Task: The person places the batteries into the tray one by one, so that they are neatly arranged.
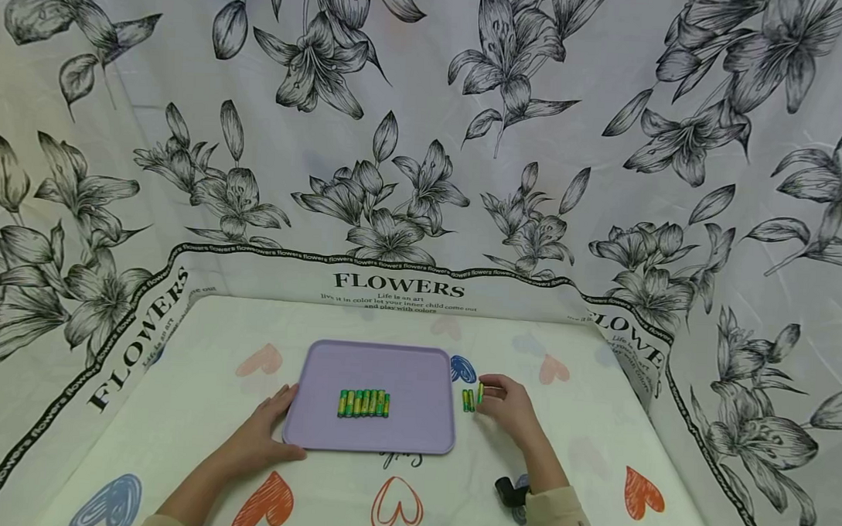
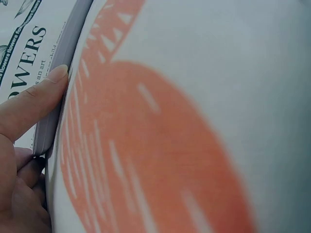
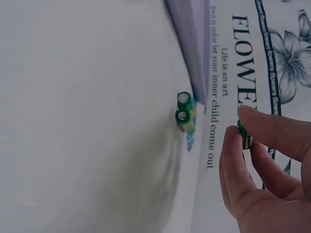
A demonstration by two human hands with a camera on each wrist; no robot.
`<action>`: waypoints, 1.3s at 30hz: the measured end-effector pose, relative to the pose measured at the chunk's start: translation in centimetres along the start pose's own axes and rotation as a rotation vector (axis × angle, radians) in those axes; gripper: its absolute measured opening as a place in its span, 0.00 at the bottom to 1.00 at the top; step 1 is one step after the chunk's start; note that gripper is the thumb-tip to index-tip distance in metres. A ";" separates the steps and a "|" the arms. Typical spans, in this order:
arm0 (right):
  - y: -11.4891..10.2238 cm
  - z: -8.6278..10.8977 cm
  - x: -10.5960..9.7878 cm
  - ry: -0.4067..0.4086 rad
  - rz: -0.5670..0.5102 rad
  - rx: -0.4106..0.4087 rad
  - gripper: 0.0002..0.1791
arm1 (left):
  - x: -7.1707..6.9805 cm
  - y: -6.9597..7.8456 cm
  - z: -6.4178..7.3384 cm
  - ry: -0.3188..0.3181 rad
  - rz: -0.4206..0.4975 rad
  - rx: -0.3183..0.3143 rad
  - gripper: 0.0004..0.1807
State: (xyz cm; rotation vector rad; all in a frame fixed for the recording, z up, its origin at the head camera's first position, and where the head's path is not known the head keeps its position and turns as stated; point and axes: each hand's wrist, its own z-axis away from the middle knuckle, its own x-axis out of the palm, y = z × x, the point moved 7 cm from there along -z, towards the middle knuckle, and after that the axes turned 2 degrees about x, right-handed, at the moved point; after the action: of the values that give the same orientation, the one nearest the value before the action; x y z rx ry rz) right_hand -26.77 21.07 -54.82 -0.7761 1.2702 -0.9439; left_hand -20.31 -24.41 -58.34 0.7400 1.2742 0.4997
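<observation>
A row of green and yellow batteries (image 1: 363, 403) lies side by side on the purple tray (image 1: 383, 362); the rightmost looks smaller. My left hand (image 1: 258, 439) holds the tray's near left corner, its thumb against the front edge and its fingers along the left side. In the left wrist view, the thumb (image 2: 36, 104) presses the tray's rim. Right of the tray, my right hand (image 1: 509, 409) pinches one small battery (image 3: 246, 136) between thumb and fingertips, above the table. Two more small batteries (image 3: 184, 107) lie together on the table, between that hand and the tray.
The white tablecloth (image 1: 343, 492) carries printed hearts and lettering. Flower-printed curtains (image 1: 396, 177) surround the table at the back and sides. A black object (image 1: 510, 492) is at the right wrist, by the sleeve.
</observation>
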 end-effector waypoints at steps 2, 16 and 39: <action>-0.5 0.0 0.0 -0.008 -0.028 -0.009 0.29 | 0.0 0.1 0.0 0.000 0.002 0.007 0.69; -5.6 1.1 1.7 -0.088 -0.113 -0.106 0.31 | -0.2 0.3 0.1 0.003 0.011 0.018 0.68; -8.5 1.5 9.3 -0.229 -0.098 -0.180 0.30 | -0.1 0.1 -0.1 0.008 0.003 0.020 0.68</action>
State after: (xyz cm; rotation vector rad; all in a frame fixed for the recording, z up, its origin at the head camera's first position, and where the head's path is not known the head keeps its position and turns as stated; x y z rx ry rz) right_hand -26.18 9.02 -50.93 -1.0644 1.1344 -0.7993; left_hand -20.40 -24.44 -58.24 0.7576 1.2874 0.4933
